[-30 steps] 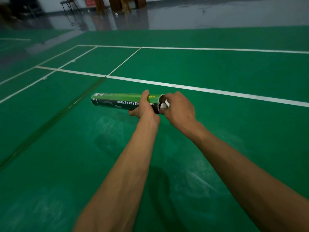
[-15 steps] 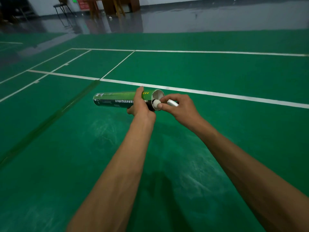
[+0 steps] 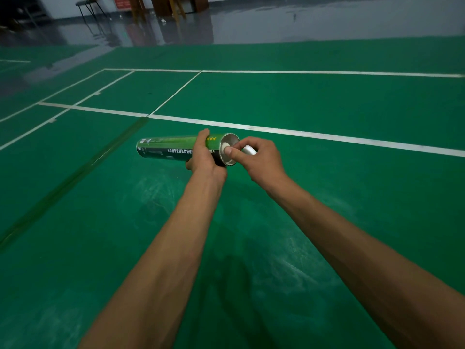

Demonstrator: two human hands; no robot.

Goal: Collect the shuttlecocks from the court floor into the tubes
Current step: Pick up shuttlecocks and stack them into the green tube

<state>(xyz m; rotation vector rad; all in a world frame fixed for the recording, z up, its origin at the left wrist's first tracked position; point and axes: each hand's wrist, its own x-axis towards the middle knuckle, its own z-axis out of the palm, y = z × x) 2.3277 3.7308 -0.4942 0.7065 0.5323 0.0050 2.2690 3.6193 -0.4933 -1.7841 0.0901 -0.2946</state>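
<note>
A green shuttlecock tube [image 3: 173, 147] is held level above the court floor, its open mouth facing right. My left hand [image 3: 205, 158] grips it from the near side, close to that mouth. A white shuttlecock cork [image 3: 222, 146] shows inside the opening, and the thumb of my right hand [image 3: 261, 159] presses on it. The curled fingers of the right hand also hold a white cap [image 3: 249, 149]. The feathers are hidden in the tube.
Green court floor [image 3: 327, 202] with white lines [image 3: 302, 133] stretches all around. A dark strip [image 3: 75, 177] runs diagonally at the left. Far back on the grey floor stand a chair [image 3: 88, 7] and wooden furniture [image 3: 173, 6], with a small white item [image 3: 163, 20] nearby.
My right hand has drawn back from covering the tube mouth, so the opening and the cork now show, with the thumb on the cork. The tube has barely moved.
</note>
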